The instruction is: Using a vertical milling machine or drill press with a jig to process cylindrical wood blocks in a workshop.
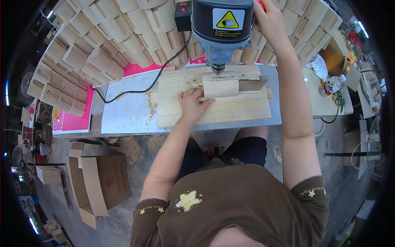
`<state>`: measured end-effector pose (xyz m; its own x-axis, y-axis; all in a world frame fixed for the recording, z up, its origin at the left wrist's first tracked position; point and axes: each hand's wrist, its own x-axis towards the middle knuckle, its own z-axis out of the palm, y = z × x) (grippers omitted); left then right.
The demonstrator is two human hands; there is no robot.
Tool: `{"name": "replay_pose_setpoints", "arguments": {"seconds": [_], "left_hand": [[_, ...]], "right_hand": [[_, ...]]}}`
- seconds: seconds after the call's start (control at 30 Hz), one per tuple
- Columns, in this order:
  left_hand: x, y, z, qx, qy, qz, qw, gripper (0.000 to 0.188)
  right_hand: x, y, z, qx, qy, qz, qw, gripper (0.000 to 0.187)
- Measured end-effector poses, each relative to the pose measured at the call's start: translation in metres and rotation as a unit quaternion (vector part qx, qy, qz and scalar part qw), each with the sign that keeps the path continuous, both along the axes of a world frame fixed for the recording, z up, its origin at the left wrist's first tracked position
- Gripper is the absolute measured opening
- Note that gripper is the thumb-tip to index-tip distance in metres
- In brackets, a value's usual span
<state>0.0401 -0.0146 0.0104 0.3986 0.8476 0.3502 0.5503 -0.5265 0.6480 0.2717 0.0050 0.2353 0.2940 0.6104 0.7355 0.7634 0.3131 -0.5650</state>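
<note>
A grey and black drill press (224, 38) stands before me at the bench, its chuck (218, 69) directly above the work. Under it lies a pale curved wooden block (222, 88), set in a jig on a flat plywood board (177, 117). My left hand (194, 103) grips the block's left end, thumb along the near side and fingers at the far side. A dark metal-looking plate (252, 85) extends from the block's right end. Up at the press's right side, my right hand (269, 17) is closed round a red-tipped lever, mostly hidden by the machine and fingers.
Stacked slotted wooden cylinders (103, 68) rise behind the press and to the left. A black cable (135, 91) loops across the bench. At the right are a labelled plastic bottle (332, 85) and a white bag (317, 66). An open cardboard box (113, 181) sits on the floor.
</note>
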Motion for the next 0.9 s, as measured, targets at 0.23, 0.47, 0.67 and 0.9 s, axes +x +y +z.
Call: {"name": "replay_pose_setpoints", "arguments": {"seconds": [0.23, 0.47, 0.67, 0.9], "left_hand": [[0.01, 0.007, -0.012, -0.072, -0.112, -0.014, 0.991, 0.044], [-0.021, 0.003, -0.013, -0.096, -0.217, -0.093, 0.967, 0.039], [-0.117, -0.009, 0.045, -0.017, -0.111, -0.084, 0.99, 0.033], [-0.155, -0.026, 0.079, -0.315, -0.238, 0.113, 0.912, 0.024]], "right_hand": [[0.035, -0.072, -0.139, -0.208, -0.076, 0.159, 0.962, 0.043], [0.006, -0.106, -0.156, -0.206, -0.226, 0.057, 0.95, 0.029], [-0.007, -0.132, -0.155, -0.172, -0.218, 0.051, 0.959, 0.026], [-0.011, -0.149, -0.153, -0.175, -0.226, 0.075, 0.955, 0.027]]}}
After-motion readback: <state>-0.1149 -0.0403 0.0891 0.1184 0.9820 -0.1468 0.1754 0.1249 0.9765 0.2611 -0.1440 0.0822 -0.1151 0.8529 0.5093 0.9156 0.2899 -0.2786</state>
